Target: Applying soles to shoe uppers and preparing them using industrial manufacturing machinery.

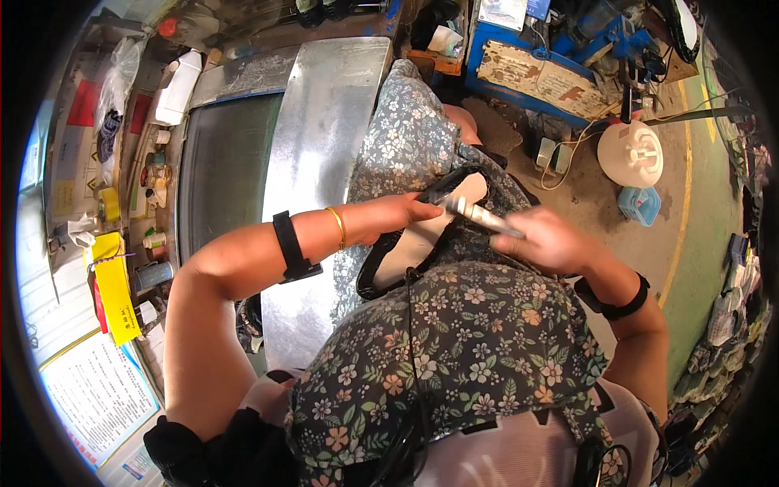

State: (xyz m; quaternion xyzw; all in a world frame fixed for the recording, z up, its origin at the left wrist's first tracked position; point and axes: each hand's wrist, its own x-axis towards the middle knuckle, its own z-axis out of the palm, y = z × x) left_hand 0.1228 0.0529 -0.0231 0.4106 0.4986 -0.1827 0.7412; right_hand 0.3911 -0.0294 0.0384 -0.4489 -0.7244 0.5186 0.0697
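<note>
A black-edged shoe part (412, 246) with a pale, sole-shaped face lies slantwise across the person's lap, on a floral apron (454, 341). The left hand (411, 213) grips its left side near the middle, thumb over the rim. The right hand (545, 241) is closed around the pale handle of a slim tool (484, 217), whose blurred far end is over the pale face; whether it touches cannot be told. A shiny metal worktop (318, 138) stands to the left. On the floor at right, a white plastic container (623, 154) stands just beside a light-blue tub (639, 208).
</note>
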